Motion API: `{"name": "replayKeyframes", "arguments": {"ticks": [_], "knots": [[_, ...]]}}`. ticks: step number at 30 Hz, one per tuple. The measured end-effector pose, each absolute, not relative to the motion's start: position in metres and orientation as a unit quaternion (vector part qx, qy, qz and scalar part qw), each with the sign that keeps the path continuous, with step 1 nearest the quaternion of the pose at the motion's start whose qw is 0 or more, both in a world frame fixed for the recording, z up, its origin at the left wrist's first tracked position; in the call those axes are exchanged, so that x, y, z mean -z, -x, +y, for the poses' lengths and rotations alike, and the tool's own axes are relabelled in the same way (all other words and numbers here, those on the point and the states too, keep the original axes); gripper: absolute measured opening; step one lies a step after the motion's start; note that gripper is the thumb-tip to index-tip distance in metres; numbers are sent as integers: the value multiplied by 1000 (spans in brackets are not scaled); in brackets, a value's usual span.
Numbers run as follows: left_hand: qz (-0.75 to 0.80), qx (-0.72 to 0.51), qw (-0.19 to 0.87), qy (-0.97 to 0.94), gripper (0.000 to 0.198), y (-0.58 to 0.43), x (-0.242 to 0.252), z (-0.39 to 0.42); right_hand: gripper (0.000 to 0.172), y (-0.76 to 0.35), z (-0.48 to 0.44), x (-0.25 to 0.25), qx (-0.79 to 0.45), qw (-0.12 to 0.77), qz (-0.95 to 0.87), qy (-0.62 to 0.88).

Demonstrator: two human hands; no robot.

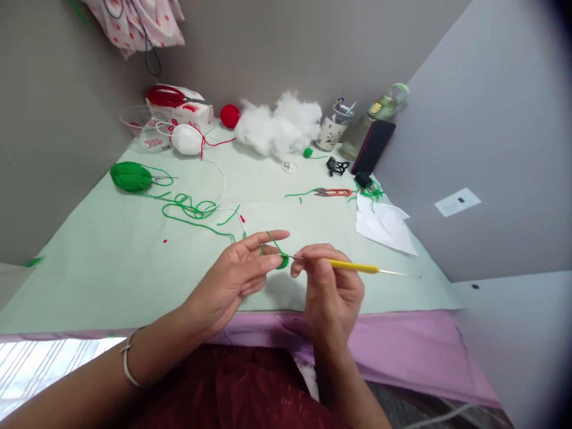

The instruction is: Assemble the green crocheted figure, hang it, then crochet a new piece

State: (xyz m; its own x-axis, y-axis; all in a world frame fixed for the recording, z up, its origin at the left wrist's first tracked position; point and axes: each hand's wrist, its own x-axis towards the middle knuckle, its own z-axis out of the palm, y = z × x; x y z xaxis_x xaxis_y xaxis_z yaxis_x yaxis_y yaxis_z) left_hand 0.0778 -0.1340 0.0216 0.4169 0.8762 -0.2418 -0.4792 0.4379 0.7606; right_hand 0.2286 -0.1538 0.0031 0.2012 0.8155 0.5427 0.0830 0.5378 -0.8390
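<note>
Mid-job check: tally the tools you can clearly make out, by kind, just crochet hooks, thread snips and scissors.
Crochet hook: 1, yellow-handled, in the right hand
Thread snips: 1, orange-handled, lying on the table
Scissors: 1, red-handled, atop the white packet
Total: 3

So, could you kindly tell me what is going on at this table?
A person is crocheting. The left hand pinches a small green crocheted piece, with a green strand over a raised finger. The right hand holds a yellow-handled crochet hook, its thin metal end at the piece; whether it is through a stitch is too small to tell. On the table beyond lie a green yarn skein, white fluffy stuffing and orange-handled thread snips.
</note>
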Motion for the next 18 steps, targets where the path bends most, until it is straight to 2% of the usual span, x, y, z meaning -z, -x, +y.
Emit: {"name": "replayKeyframes", "arguments": {"ticks": [3, 6, 9, 11, 15, 18], "knots": [[345, -442, 758, -334, 37, -81, -22, -137, 21, -226, -154, -2, -257, 645, -601, 395], [350, -452, 751, -332, 39, -85, -21, -138, 29, -227, -158, 5, -131, 612, -658, 418], [319, -425, 796, -289, 34, -84, -20, -135, 36, -231, -161, 10, -19, 586, -698, 413], [301, -416, 818, -259, 27, -82, -20, -132, 31, -234, -160, 8, -54, 601, -677, 421], [319, -445, 790, -277, 21, -79, -19, -129, 20, -235, -154, 0, -247, 670, -561, 420], [348, -448, 747, -347, 23, -80, -18, -132, 16, -232, -152, -2, -308, 654, -560, 405]]}}
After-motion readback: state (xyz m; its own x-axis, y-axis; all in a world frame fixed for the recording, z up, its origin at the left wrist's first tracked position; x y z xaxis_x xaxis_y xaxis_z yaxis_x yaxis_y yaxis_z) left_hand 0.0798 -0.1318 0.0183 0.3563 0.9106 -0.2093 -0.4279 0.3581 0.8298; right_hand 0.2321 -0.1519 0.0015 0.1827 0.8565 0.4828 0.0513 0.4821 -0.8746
